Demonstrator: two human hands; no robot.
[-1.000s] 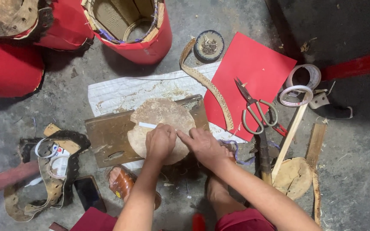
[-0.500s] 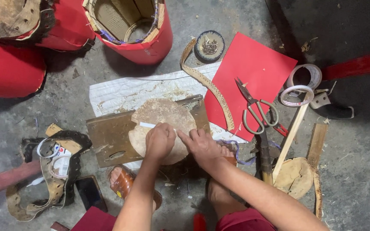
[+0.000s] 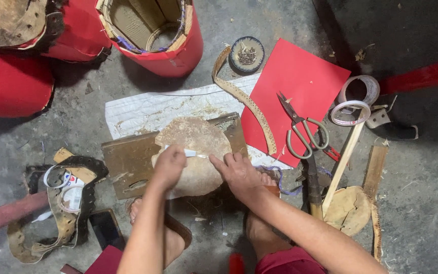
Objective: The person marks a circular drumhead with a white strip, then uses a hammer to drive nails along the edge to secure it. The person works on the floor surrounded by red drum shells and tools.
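Concrete floor (image 3: 422,213) under hide disc (image 3: 193,137)

- round tan hide disc (image 3: 194,152): flat, rough-edged, lying on brown board (image 3: 128,165), overhanging the board's near edge
- thin white strip (image 3: 186,152): flat across the disc's middle, left end hidden under a hand
- board: flat on concrete floor, slightly skewed, far-right corner on white sheet

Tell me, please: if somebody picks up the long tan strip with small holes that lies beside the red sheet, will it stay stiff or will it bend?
The perforated strip probably flexes: it already lies in a gentle curve, one end over the red sheet. It looks thin and flat, so likely light and droopy when lifted by one end. It should not roll.
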